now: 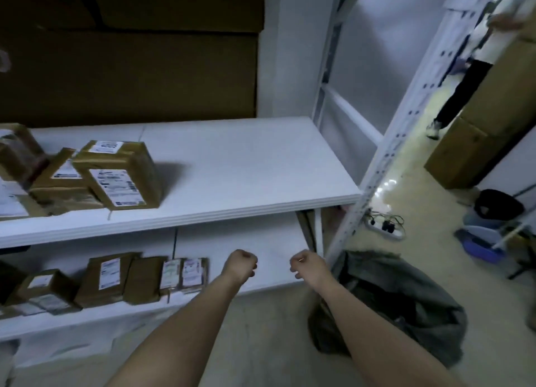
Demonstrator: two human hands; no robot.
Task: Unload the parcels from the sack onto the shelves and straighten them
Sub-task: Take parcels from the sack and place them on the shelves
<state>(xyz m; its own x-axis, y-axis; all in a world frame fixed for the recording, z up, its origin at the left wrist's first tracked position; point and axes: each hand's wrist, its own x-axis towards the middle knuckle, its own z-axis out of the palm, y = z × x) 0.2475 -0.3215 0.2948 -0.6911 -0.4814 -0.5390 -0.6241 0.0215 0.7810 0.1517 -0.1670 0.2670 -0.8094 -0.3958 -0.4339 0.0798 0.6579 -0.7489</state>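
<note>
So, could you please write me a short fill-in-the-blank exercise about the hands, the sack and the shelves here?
1. Both the left hand and the right hand hold ____.
2. The sack lies on the ____, right of the shelves.
3. Parcels on the upper shelf sit at its ____ end.

Missing words: nothing; floor; left

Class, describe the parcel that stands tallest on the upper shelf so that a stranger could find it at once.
Start at the upper shelf of the white rack and look to its left end, where brown parcels cluster. The tall parcel is the rightmost there, tilted against its neighbours, and shows two white labels, on its top and front.
</note>
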